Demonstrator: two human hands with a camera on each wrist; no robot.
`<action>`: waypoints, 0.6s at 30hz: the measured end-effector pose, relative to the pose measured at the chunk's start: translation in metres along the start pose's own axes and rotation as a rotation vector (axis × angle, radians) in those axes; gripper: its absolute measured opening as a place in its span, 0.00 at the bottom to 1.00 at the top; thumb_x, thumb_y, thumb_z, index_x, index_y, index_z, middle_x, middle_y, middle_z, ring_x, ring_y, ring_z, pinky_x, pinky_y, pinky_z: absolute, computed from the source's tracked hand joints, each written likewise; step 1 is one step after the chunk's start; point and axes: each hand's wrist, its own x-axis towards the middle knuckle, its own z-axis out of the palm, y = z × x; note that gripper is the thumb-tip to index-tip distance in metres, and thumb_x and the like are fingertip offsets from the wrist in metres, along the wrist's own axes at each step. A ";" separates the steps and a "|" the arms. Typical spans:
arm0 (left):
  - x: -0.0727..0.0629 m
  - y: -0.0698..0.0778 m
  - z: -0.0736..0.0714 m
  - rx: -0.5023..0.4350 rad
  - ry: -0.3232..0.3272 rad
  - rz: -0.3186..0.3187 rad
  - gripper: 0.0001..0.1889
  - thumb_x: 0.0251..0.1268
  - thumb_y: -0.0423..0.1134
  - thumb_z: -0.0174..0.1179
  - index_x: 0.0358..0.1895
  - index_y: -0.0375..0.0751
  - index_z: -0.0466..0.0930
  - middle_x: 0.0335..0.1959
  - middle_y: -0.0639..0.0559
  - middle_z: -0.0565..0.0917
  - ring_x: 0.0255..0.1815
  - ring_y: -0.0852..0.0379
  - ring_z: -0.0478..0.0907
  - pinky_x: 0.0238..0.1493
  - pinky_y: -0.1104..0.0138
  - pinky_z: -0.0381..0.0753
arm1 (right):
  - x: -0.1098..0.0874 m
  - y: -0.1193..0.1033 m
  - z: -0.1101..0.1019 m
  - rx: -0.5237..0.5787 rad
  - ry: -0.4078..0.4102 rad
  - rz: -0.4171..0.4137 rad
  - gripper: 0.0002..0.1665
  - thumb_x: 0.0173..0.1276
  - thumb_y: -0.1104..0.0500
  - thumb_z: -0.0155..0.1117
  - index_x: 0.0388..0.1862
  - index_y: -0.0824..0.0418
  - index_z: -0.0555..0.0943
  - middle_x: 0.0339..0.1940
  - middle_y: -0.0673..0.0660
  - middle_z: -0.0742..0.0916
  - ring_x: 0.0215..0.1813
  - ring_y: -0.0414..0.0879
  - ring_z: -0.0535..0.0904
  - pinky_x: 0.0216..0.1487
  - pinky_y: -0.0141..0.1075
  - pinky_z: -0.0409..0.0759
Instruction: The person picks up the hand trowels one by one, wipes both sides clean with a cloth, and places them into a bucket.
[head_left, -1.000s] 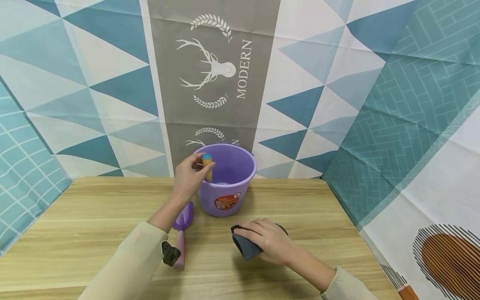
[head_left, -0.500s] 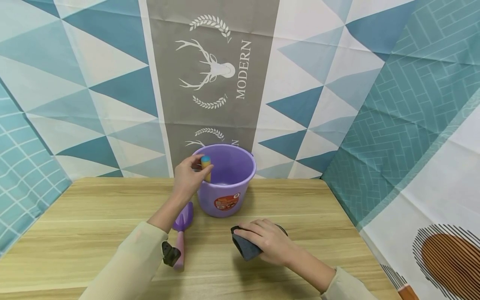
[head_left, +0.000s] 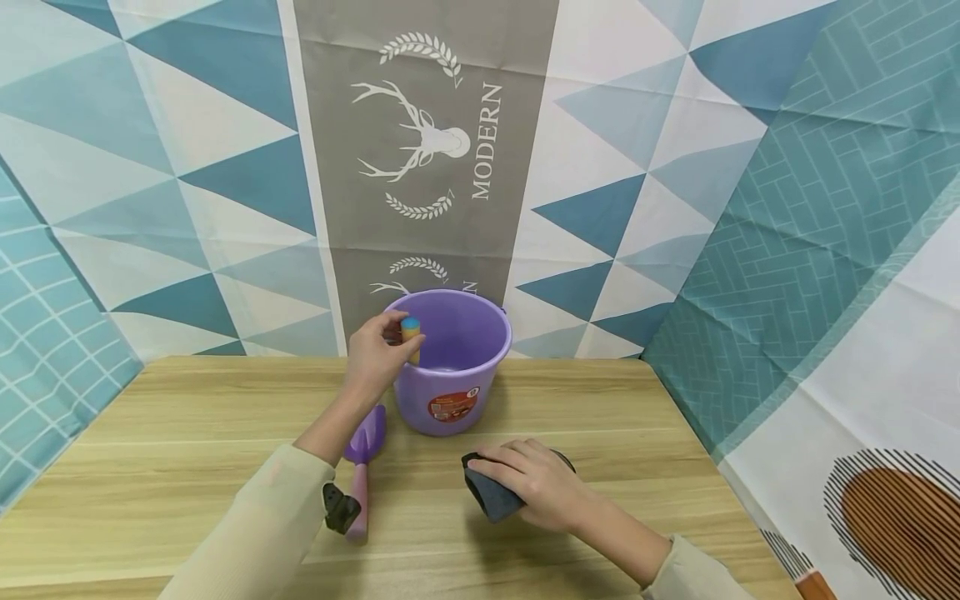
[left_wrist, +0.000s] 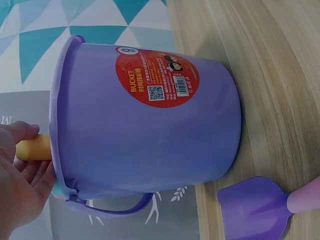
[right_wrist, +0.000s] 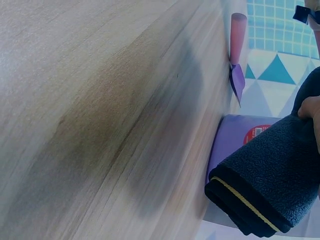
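Note:
At the left side of a purple bucket's rim, my left hand pinches a yellow cylinder with a blue top between thumb and fingers. Its lower end reaches inside the bucket; the left wrist view shows only a short yellow stretch beside the rim. My right hand grips a folded dark towel with a thin yellow stripe, held over the table in front of the bucket. To the left of the bucket lies a purple toy shovel with a pink handle, near my left forearm.
The wood-grain table spreads out on both sides of the bucket. Patterned cloth walls rise along its back and sides. The bucket's handle hangs down along its side.
The yellow cylinder has sunk slightly lower against the bucket's rim in my left hand. My right hand, the towel and the shovel stay where they were.

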 end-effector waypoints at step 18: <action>0.000 -0.005 -0.001 0.082 -0.025 0.004 0.22 0.52 0.33 0.65 0.52 0.28 0.77 0.43 0.36 0.81 0.44 0.45 0.80 0.48 0.57 0.81 | 0.000 -0.001 -0.001 -0.012 0.000 -0.006 0.43 0.40 0.61 0.78 0.60 0.54 0.74 0.56 0.53 0.81 0.48 0.44 0.79 0.48 0.36 0.79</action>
